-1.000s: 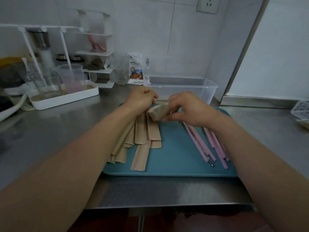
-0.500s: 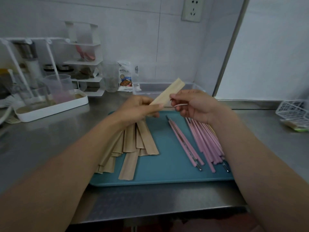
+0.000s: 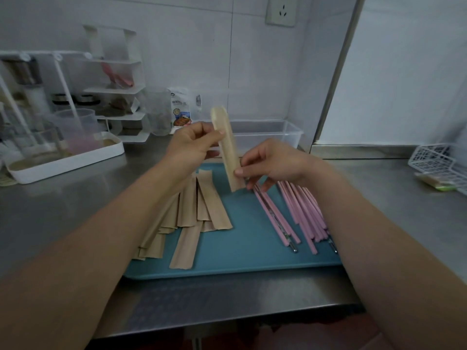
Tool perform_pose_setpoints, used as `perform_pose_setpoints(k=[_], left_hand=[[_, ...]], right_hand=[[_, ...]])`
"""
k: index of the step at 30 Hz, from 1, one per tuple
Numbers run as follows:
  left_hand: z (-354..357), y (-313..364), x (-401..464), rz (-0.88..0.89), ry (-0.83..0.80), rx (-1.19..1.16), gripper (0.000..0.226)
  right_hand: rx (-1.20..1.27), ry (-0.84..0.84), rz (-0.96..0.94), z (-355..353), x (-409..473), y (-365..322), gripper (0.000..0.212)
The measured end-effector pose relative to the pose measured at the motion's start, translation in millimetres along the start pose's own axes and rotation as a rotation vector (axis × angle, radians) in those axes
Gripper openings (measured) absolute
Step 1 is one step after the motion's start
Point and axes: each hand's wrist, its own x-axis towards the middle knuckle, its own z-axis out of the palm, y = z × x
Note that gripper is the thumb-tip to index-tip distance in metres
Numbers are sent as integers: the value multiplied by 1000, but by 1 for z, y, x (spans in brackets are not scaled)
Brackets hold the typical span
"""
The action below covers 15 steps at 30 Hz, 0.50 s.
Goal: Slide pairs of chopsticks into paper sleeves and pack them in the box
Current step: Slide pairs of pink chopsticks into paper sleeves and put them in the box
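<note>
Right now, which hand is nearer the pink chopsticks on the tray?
Right. The right hand pinches the lower end of the paper sleeve directly above the far ends of the pink chopsticks. The left hand holds the sleeve higher, over the sleeve pile's side.

No readable text anywhere. The white packet (image 3: 182,107) standing at the back of the bench (image 3: 63,205) has dark print and a food picture, but the print is too blurred to read. Paper sleeves and chopsticks carry no markings.
</note>
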Motion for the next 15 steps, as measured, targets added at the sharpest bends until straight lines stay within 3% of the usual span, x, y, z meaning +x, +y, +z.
perform_pose_setpoints(k=[3,6,9,15], left_hand=[[5,5,-4,-79,-32,-178,4],[8,6,-11,-149,-97,-169,9],[8,2,-13,-235,-187,-49,16],[5,-9,-12,-354,-329,38,30]], right_hand=[[-156,75,20,-4,1,1,19],[-368,106,151,-15,0,9,11],[-364,43,310,-17,-2,11,23],[-329,29,392,-18,-4,7,22]])
